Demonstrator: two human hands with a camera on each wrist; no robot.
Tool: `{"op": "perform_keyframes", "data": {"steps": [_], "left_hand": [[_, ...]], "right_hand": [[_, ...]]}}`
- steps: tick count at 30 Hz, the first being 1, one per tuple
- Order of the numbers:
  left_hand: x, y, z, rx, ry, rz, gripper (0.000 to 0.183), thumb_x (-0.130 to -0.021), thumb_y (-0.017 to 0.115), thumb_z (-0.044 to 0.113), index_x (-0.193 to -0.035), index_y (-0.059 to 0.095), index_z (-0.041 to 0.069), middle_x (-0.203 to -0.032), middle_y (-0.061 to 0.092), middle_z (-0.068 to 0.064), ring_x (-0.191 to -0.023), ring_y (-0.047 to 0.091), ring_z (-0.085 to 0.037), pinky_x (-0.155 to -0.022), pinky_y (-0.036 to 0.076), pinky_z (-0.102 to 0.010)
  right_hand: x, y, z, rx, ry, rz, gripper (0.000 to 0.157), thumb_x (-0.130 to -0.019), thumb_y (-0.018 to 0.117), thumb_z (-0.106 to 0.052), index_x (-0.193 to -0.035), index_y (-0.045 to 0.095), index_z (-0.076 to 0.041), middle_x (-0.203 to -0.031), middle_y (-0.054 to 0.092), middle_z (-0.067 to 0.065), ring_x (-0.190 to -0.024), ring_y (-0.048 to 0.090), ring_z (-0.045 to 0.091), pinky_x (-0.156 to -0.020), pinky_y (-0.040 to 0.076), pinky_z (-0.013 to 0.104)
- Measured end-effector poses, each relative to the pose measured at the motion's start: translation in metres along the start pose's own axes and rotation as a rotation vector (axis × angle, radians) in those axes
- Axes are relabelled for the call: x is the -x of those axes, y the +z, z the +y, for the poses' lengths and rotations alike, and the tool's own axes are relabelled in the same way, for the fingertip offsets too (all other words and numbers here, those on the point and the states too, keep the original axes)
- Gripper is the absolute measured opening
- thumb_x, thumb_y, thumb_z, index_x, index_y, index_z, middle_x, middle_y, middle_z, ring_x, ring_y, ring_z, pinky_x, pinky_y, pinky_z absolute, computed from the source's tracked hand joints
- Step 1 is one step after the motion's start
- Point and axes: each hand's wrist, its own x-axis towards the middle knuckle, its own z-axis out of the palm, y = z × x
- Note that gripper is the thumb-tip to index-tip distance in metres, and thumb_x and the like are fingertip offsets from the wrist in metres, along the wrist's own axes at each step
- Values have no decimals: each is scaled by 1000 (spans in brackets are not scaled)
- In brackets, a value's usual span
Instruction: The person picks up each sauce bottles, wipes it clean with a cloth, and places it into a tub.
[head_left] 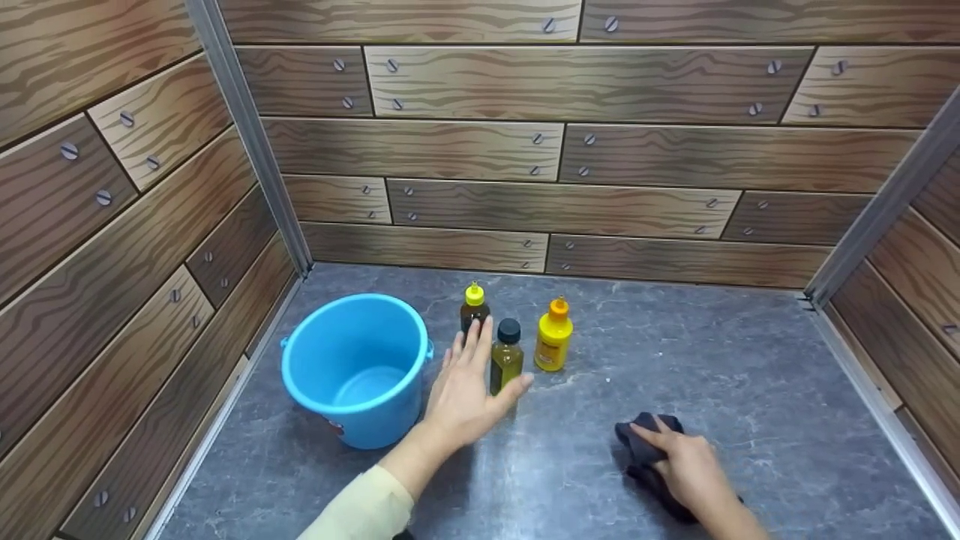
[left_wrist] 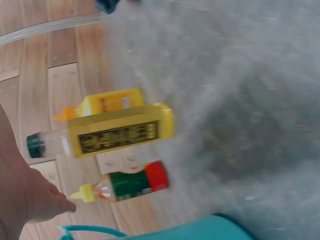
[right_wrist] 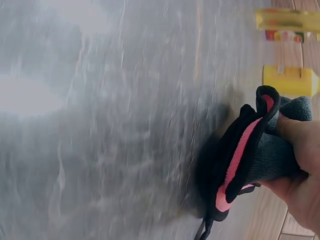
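My left hand (head_left: 463, 391) reaches over the table with its fingers extended, beside a bottle with a dark cap (head_left: 507, 363). Its fingertips overlap a dark squeeze bottle with a yellow nozzle cap (head_left: 474, 301) in the head view. The left wrist view shows that squeeze bottle's green and red label (left_wrist: 131, 182). Just right of both stands a yellow bottle with an orange nozzle (head_left: 553, 345). My right hand (head_left: 694, 469) grips a crumpled dark grey cloth (head_left: 646, 444) low over the table. In the right wrist view the cloth (right_wrist: 275, 157) has black edging and pink strips, held between thumb and fingers.
A light blue bucket (head_left: 384, 431) stands upright left of the bottles. Grey marbled table surface (head_left: 720, 360) spreads around the things. Wood-patterned panels (head_left: 465, 150) wall it in at the back and both sides, with metal corner posts (head_left: 262, 161).
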Motion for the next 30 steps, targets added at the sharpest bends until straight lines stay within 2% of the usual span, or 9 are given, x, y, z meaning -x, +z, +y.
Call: {"op": "perform_keyframes", "data": {"steps": [5,9,12,16,20,25,30], "left_hand": [[-19,-16,13,151,-37,-8,102,-97,50,81,-172,14,23,-175,16,-6,-160,16,-37,-125,19,-62],[-36,-28,17,269,-55,-37,96,-98,58,74,-170,25,19,-169,36,-12,-151,41,-36,-119,36,-59],[-47,-33,17,321,-63,-74,87,-101,62,64,-166,35,14,-163,45,-16,-143,51,-36,-115,44,-53],[-57,-38,16,382,-92,-138,75,-105,65,51,-161,44,7,-163,46,-16,-148,46,-34,-118,41,-49],[-64,-40,13,442,-144,-184,66,-105,69,42,-154,52,1,-155,54,-20,-144,51,-34,-115,45,-48],[-70,-39,9,489,-172,-218,59,-102,74,36,-146,61,-1,-140,65,-20,-129,63,-32,-104,54,-45],[-74,-36,6,485,-184,-225,50,-102,76,31,-141,66,1,-131,70,-16,-120,67,-29,-100,57,-44]], "right_hand": [[1,3,-16,-6,-36,59,61,-75,87,7,-131,77,-15,-136,65,26,-104,72,50,-90,58,58],[2,5,-30,-10,-57,94,62,-75,86,8,-132,77,-17,-137,65,23,-106,72,48,-90,58,57],[3,7,-40,-20,-79,128,63,-75,87,8,-132,77,-18,-139,65,22,-107,71,49,-91,58,56],[3,10,-53,-29,-128,189,60,-76,88,6,-130,78,-18,-138,65,23,-105,72,48,-90,59,56],[1,14,-63,-24,-145,231,59,-75,89,3,-128,79,-20,-138,66,21,-103,73,46,-86,60,56],[1,15,-74,-33,-121,212,60,-77,88,3,-130,79,-23,-140,65,20,-107,73,46,-86,60,56],[-1,16,-80,-37,-93,172,66,-76,85,9,-133,77,-24,-142,64,20,-107,73,45,-86,61,53]]}}
